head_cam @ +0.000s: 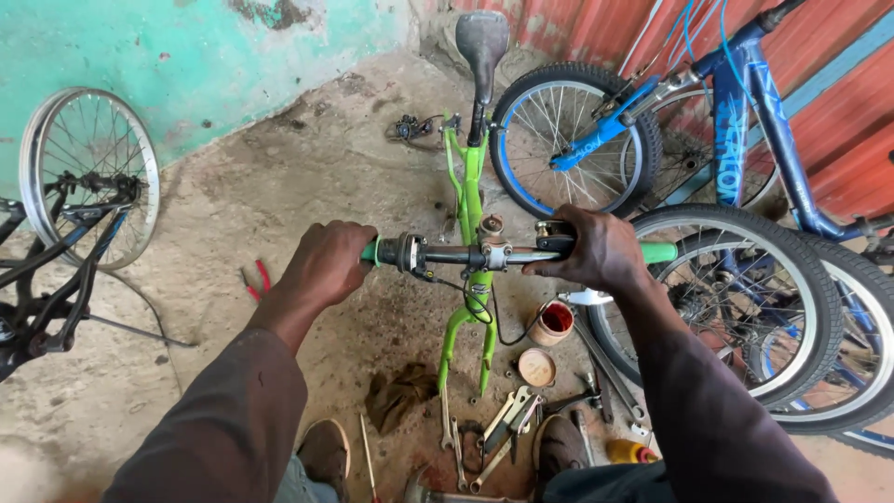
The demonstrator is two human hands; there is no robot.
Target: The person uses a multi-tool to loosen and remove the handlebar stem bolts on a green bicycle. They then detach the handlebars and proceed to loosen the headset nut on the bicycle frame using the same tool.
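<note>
A green bicycle frame [468, 200] stands near the middle of the frame, its fork legs pointing down toward the lower centre and its black saddle [481, 39] at the top centre. Across it runs the handlebar [466, 253], a dark bar with green ends, lying level through the middle of the picture. The left hand [328, 264] has its grip clamped around the left green end of the handlebar, just beside a black brake clamp. The right hand [599, 250] has its grip closed over the bar right of the stem, with the green right end [657, 252] sticking out past the knuckles. Below the stem a thin black cable loops down in front of the fork. On the floor [279, 177], just below the right hand, sits a small open pot [555, 322] with a red inside, and its round lid [536, 367] lies near it. Lower still, at the bottom centre, spanners and other hand tools [507, 430] lie scattered beside a brown rag [399, 393]. Red-handled pliers [256, 280] lie on the floor left of the left hand. A blue bicycle [745, 130] leans at the upper right against a red corrugated wall, its wheels filling the right edge. At the far left a bare spoked wheel [88, 172] rests against a green wall.
</note>
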